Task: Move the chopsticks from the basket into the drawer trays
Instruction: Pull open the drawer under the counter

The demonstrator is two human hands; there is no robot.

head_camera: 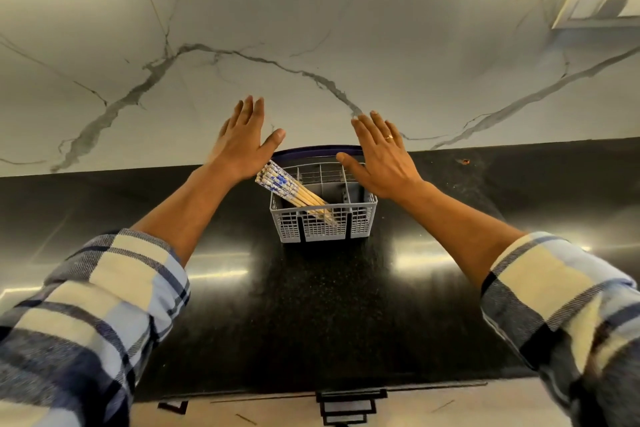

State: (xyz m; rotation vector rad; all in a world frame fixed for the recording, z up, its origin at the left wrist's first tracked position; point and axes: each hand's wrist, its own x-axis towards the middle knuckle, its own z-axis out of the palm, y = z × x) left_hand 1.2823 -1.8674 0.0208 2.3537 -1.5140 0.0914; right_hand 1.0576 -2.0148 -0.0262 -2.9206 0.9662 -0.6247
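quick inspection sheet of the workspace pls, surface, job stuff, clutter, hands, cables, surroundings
surface: glossy black countertop, light reflections on it
job's things: grey basket on the counter; bundle of chopsticks leaning in its left side, tops sticking out; drawer trays not seen
clutter: small orange speck near the wall
hands: left hand and right hand raised over the basket, fingers straight, holding nothing
cables: nothing seen
surroundings: marble-look wall, switch plate upper right

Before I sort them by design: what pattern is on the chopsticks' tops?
Blue floral print on white, seen in the head view, on the chopsticks.
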